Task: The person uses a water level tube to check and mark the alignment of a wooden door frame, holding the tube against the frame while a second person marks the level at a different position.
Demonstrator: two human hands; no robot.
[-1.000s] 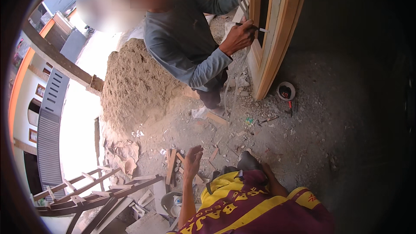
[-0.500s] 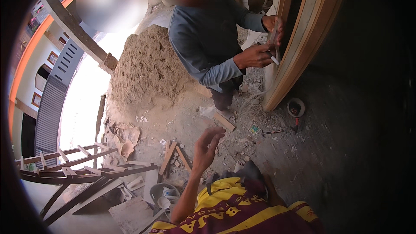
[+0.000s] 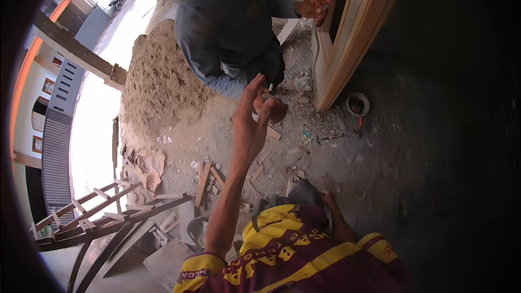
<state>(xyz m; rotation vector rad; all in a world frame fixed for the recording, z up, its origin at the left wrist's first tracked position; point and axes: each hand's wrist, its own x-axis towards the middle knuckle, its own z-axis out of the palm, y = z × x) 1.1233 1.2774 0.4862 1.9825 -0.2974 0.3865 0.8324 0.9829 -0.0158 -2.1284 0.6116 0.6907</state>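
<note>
My left hand point(image 3: 251, 133) is stretched forward, its thumb and fingers apart. Its fingertips overlap a co-worker's hand point(image 3: 278, 109), and I cannot tell whether they touch. A small white stick with a dark end, like a marker point(image 3: 271, 89), stands up at the co-worker's fingers. The co-worker point(image 3: 228, 43), in a blue-grey long-sleeved top, holds the other hand point(image 3: 313, 10) beside a wooden frame point(image 3: 361, 38). My right hand point(image 3: 328, 198) hangs low by my dark shorts, too small and shaded to show its fingers well.
A sand heap point(image 3: 157, 81) rises behind the co-worker. On the rubble-strewn floor lie a hammer point(image 3: 330, 137) and a round bucket point(image 3: 357, 104) with a red-handled tool. A wooden ladder point(image 3: 103, 211), boards and wood offcuts point(image 3: 203, 183) are at the left.
My left hand has moved forward and up to the co-worker's hand. The co-worker has brought the white stick from the wooden frame toward me. The view has shifted somewhat.
</note>
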